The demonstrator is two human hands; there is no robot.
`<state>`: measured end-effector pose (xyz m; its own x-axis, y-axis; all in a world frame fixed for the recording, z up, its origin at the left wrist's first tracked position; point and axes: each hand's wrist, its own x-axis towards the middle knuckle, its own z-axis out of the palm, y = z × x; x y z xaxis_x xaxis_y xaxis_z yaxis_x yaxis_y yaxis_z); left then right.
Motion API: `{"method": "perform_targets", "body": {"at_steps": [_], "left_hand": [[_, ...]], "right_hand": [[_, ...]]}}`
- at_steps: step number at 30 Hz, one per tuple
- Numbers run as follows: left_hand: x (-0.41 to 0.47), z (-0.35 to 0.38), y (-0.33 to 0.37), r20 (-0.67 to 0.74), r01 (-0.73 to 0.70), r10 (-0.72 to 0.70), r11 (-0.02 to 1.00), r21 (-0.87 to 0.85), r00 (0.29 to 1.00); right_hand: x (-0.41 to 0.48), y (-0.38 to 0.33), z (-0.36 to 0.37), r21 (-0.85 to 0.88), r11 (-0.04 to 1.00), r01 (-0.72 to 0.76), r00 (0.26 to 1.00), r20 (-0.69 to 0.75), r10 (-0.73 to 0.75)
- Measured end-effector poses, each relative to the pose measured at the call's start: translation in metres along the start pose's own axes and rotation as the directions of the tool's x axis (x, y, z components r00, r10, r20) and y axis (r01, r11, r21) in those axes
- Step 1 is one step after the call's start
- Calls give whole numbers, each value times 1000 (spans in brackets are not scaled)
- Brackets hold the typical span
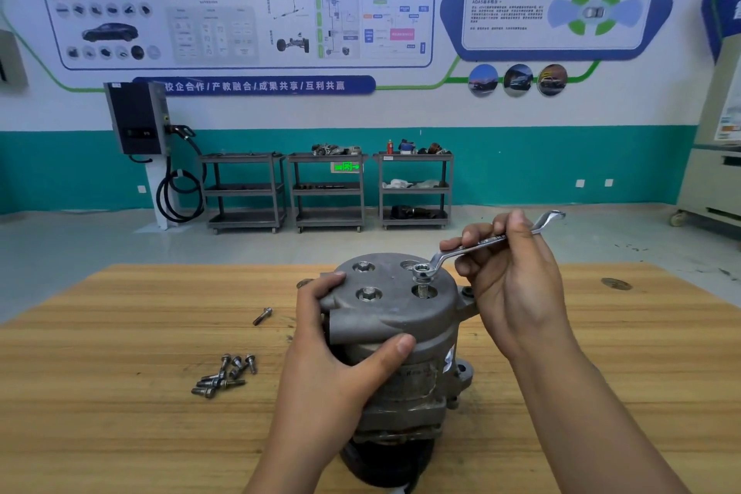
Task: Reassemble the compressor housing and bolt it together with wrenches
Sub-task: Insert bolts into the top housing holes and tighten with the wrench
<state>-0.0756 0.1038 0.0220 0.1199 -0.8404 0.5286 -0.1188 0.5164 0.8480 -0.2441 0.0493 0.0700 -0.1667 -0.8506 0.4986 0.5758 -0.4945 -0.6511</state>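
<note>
several right fingers [475,237] pinch the wrench [450,253] ringing a bolt [420,287].

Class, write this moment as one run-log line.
left hand: grips housing | right hand: wrench on raised bolt | seated bolts: two | spare bolts: on table

Bright, even indoor light fills the room, and the shadows are soft. The compressor housing [393,317] throws only a dim shade at its foot, towards 6 o'clock on the wooden table [120,353]. The wrench [487,241] shows a pale gleam along its shank. Near things are sharp. The wall poster [240,8] at 12 o'clock is soft and bluish, its small print unreadable. Wide-angle distortion bends the teal wall band [60,172] and the table edge at 3 and 9 o'clock. A green sign [347,166] glows.
</note>
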Motion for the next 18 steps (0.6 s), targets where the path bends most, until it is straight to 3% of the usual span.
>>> {"method": "perform_targets", "body": {"at_steps": [3,6,11,18], "left_hand": [[0,-1,-3,6,4,-4,1000,-14,1000],[0,-3,-4,16,17,-17,1000,-19,1000],[0,-4,-6,11,3,-3,1000,-22,1000],[2,-2,-7,12,-24,24,1000,17,1000]], "right_hand": [[7,-4,3,-123,987,-103,994,-36,99],[10,-7,5,-154,982,-107,994,-14,106],[-6,-2,-6,-21,999,-36,999,-25,36],[-35,5,-3,-29,980,197,975,-104,-199]]}}
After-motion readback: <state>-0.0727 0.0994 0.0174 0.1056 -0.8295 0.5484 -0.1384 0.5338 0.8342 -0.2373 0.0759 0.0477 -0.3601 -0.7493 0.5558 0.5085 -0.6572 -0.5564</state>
